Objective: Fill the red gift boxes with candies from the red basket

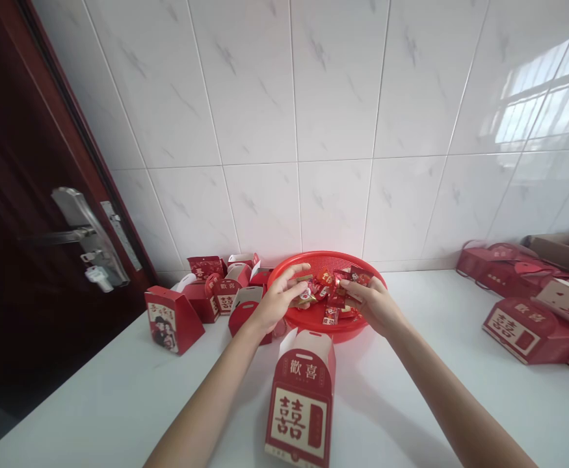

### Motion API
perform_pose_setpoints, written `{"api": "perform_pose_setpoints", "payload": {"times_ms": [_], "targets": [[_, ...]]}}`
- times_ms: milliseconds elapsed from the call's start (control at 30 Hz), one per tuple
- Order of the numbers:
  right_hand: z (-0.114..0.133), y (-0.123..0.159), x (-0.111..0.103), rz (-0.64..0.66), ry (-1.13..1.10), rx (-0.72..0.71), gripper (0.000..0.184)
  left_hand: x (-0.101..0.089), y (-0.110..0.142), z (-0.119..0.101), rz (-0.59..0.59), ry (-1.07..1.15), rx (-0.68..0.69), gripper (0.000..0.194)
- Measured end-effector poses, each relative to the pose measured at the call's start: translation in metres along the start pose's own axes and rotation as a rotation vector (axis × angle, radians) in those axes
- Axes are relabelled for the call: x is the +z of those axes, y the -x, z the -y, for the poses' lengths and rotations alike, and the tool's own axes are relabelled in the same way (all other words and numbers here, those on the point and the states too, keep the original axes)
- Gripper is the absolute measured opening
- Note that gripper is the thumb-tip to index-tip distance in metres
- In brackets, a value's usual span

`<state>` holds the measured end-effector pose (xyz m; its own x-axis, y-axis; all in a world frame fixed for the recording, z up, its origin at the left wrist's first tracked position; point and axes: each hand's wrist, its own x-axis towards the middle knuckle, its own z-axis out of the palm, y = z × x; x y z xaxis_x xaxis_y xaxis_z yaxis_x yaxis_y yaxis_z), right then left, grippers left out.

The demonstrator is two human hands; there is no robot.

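Observation:
A red plastic basket (pixel 350 333) holds several wrapped candies (pixel 330 316) and sits against the tiled wall. Over its left side, my left hand (pixel 278 298) is curled around a pink-and-gold wrapped candy (pixel 307 296); whether more lie in the palm is hidden. My right hand (pixel 372 303), above the basket's right side, pinches a red wrapped candy (pixel 337 281) between thumb and fingers. In front of the basket, between my forearms, stands a red gift box (pixel 300 406) with its top flaps open and cream panels with characters on its face.
Several red boxes (pixel 227 292) cluster left of the basket, and a slanted one with a couple's picture (pixel 172 322) stands nearest the table's left edge. More red boxes (pixel 532 328) are piled at the right. A dark door (pixel 30 195) with a metal handle borders the left.

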<state>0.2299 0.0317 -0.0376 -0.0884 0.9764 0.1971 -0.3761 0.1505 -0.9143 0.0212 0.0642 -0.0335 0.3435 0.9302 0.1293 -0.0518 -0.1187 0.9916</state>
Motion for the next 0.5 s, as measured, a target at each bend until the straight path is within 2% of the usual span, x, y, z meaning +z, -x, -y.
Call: {"api": "perform_pose_setpoints", "payload": {"times_ms": [133,233,300,400,500], "targets": [[0.004,0.012,0.011,0.074,0.101,-0.003,0.027,-0.001,0.006,-0.001,0.033,-0.144,0.025,0.033],[0.006,0.020,0.018,0.092,0.230,-0.075,0.023,-0.003,0.014,-0.011,0.146,-0.223,0.053,0.030],[0.007,0.024,0.022,0.152,0.332,-0.120,0.019,-0.007,0.019,-0.018,0.197,-0.297,0.071,0.032],[0.007,0.029,0.025,0.255,0.463,-0.150,0.013,-0.014,0.024,-0.028,0.168,-0.442,0.069,0.035],[0.007,0.033,0.025,0.335,0.551,-0.116,0.011,-0.019,0.028,-0.035,0.161,-0.507,0.108,0.036]]}}
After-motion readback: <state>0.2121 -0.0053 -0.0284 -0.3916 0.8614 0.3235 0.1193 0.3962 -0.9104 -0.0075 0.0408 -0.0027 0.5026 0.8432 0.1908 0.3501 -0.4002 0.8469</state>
